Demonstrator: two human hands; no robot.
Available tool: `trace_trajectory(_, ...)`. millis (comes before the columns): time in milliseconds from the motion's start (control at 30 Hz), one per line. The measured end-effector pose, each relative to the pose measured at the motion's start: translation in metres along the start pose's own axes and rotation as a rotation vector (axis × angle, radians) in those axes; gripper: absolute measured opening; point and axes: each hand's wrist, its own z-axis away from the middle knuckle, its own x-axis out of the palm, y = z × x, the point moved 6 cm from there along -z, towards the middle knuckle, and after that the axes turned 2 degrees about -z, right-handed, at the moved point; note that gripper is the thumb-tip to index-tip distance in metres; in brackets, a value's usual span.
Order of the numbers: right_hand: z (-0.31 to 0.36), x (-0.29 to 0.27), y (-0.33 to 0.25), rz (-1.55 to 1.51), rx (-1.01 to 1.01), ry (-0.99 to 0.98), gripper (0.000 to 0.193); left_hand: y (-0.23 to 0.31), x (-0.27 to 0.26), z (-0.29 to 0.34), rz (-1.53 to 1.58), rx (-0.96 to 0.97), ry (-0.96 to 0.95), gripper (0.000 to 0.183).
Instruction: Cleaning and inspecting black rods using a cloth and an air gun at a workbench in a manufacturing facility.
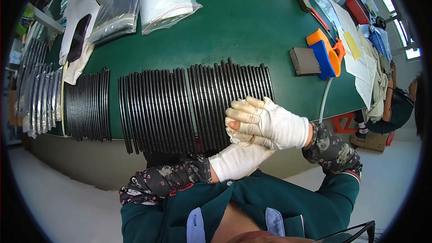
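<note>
Black rods [220, 94] beside right hand [272, 123]

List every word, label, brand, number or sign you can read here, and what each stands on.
None can be read for certain.
Shirt: red marking on the chest, too slanted and small to make out.
Papers: any print is too small.
Carton: dark marks, too blurred.
Rods and gloves: no text visible.
</note>
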Motion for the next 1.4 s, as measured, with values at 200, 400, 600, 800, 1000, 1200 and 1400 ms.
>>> trace_trajectory(200, -0.061, -0.02, 0.074, 0.292, 0.213, 0.219, 0.053, 0.01, -0.018, 0.005, -0.319, 0.172, 0.291, 0.081)
trace_trajectory(400, -0.037, 0.001, 0.005, 0.009, -0.051, 0.006, 0.047, -0.006, 0.026, 0.012, -0.194, 0.161, 0.382, 0.078)
trace_trajectory(600, -0.065, -0.009, 0.022, 0.091, -0.063, 0.202, 0.043, 0.006, -0.028, 0.009, -0.286, 0.196, 0.368, 0.071)
trace_trajectory(800, -0.055, -0.045, 0.075, -0.795, 0.409, 0.467, 0.021, 0.01, -0.023, 0.015, -0.419, 0.243, 0.384, 0.054)
trace_trajectory(1000, -0.104, -0.083, 0.173, -0.129, 0.496, 0.671, 0.024, 0.012, -0.025, 0.022, -0.481, 0.238, 0.375, 0.038)
trace_trajectory(1200, -0.116, -0.062, 0.146, -0.082, 0.468, 0.295, 0.03, -0.004, -0.02, 0.027, -0.501, 0.131, 0.335, 0.046)
trace_trajectory(1400, -0.092, -0.046, 0.119, -0.209, 0.444, 0.217, 0.028, -0.004, -0.022, 0.03, -0.503, 0.161, 0.371, 0.043)
